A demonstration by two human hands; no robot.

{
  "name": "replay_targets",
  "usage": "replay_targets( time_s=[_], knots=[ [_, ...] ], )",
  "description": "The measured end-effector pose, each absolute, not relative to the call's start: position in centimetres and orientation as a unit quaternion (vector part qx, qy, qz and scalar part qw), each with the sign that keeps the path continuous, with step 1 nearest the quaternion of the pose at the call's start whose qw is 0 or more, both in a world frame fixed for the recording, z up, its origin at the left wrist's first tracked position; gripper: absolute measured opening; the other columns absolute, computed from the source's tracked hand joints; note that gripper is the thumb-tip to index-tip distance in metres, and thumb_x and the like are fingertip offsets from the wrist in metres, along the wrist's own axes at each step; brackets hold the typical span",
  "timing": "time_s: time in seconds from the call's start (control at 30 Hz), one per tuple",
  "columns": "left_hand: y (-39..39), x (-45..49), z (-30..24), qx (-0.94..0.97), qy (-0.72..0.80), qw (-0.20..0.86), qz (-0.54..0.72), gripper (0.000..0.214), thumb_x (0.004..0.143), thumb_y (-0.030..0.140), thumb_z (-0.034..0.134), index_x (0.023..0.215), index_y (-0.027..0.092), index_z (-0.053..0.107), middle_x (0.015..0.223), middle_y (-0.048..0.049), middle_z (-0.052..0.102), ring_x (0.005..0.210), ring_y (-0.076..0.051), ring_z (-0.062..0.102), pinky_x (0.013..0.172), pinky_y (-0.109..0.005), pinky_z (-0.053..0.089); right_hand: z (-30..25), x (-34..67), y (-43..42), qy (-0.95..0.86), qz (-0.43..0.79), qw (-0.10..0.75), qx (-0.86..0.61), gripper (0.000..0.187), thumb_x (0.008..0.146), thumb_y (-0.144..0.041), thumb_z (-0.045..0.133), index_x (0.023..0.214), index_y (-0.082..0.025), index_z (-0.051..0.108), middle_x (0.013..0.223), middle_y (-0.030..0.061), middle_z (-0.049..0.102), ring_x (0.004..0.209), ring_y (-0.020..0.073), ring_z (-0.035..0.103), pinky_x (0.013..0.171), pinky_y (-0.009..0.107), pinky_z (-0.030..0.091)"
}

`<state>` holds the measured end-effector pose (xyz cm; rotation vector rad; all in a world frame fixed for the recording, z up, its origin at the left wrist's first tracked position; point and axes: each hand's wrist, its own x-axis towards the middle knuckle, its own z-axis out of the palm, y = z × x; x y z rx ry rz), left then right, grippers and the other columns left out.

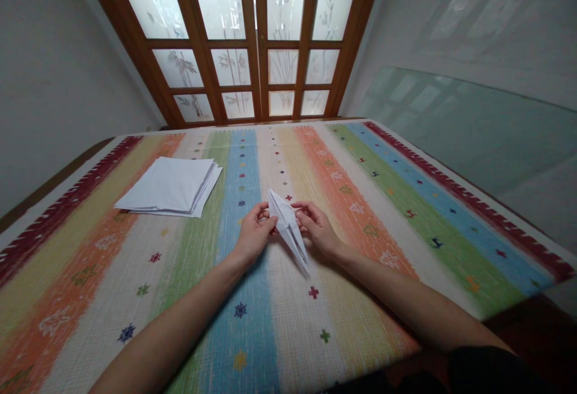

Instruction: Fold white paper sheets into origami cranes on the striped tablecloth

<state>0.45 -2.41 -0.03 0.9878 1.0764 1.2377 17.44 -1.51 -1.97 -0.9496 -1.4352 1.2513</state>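
Between my hands is a piece of folded white paper [287,221], long and diamond-shaped, with a slit down its lower half that parts it into two narrow points. Its upper tip points away from me, slightly to the left. My left hand [256,230] pinches its left edge between thumb and fingers. On the opposite edge, my right hand [318,226] grips the paper the same way, fingertips partly behind it. The paper is held just over the striped tablecloth.
A loose stack of white paper sheets [169,185] lies at the left on the striped tablecloth [243,334]. Beyond the table's far edge stands a wooden door with glass panes [259,69]. A glass panel [473,136] leans along the right wall.
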Motion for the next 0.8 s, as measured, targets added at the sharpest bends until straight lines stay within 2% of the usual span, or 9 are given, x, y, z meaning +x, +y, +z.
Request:
replay_targets(
  time_s=[0.13, 0.3, 0.4, 0.5, 0.7, 0.8],
  knots=[
    [-2.1, 0.4, -0.7, 0.44, 0.465, 0.53, 0.557, 0.044, 0.069, 0.029, 0.073, 0.108, 0.014, 0.058, 0.071, 0.0019, 0.06, 0.057, -0.008, 0.056, 0.055, -0.02, 0.045, -1.8, 16.4, -1.4, -0.553, 0.55, 0.489, -0.39, 0.034, 0.07, -0.032, 0.071, 0.098, -0.021, 0.055, 0.066, -0.0066, 0.051, 0.054, 0.0088, 0.049, 0.051, 0.022, 0.041],
    [-2.1, 0.2, -1.2, 0.436, 0.438, 0.546, 0.565, 0.071, 0.067, 0.03, 0.074, 0.13, 0.017, 0.044, 0.082, 0.0008, 0.063, 0.066, -0.011, 0.062, 0.067, -0.025, 0.051, -1.2, 15.1, -0.1, -0.494, 0.548, 0.544, -0.399, 0.037, 0.067, -0.029, 0.07, 0.097, -0.023, 0.049, 0.061, -0.0105, 0.048, 0.048, 0.0075, 0.046, 0.046, 0.02, 0.037],
    [-2.1, 0.0, -1.4, 0.446, 0.439, 0.547, 0.556, 0.073, 0.067, 0.031, 0.073, 0.131, 0.018, 0.042, 0.082, 0.0009, 0.063, 0.065, -0.011, 0.062, 0.066, -0.025, 0.05, -1.1, 14.4, 0.5, -0.495, 0.545, 0.556, -0.386, 0.039, 0.067, -0.03, 0.07, 0.097, -0.024, 0.045, 0.061, -0.0111, 0.05, 0.049, 0.0082, 0.05, 0.048, 0.02, 0.04],
    [-1.9, -0.2, -1.5, 0.449, 0.436, 0.538, 0.564, 0.069, 0.067, 0.03, 0.072, 0.129, 0.018, 0.043, 0.077, 0.003, 0.061, 0.062, -0.01, 0.06, 0.062, -0.023, 0.048, -1.5, 14.2, 0.6, -0.519, 0.552, 0.54, -0.366, 0.037, 0.07, -0.033, 0.068, 0.095, -0.024, 0.044, 0.06, -0.0107, 0.052, 0.049, 0.0082, 0.051, 0.048, 0.02, 0.041],
    [-1.7, -0.3, -1.8, 0.456, 0.435, 0.513, 0.583, 0.05, 0.065, 0.028, 0.073, 0.109, 0.019, 0.051, 0.094, -0.0009, 0.062, 0.064, -0.009, 0.062, 0.061, -0.022, 0.048, -2.3, 14.6, 0.7, -0.538, 0.569, 0.51, -0.356, 0.034, 0.071, -0.036, 0.067, 0.094, -0.023, 0.046, 0.058, -0.0101, 0.054, 0.047, 0.0095, 0.052, 0.046, 0.021, 0.041],
    [-1.9, -0.2, -1.9, 0.473, 0.435, 0.517, 0.566, 0.04, 0.066, 0.03, 0.072, 0.099, 0.018, 0.053, 0.091, -0.0012, 0.064, 0.064, -0.01, 0.062, 0.061, -0.023, 0.049, -2.4, 14.7, 0.5, -0.533, 0.567, 0.513, -0.363, 0.031, 0.07, -0.036, 0.07, 0.086, -0.022, 0.047, 0.058, -0.0091, 0.054, 0.046, 0.009, 0.052, 0.046, 0.021, 0.042]
  ],
)
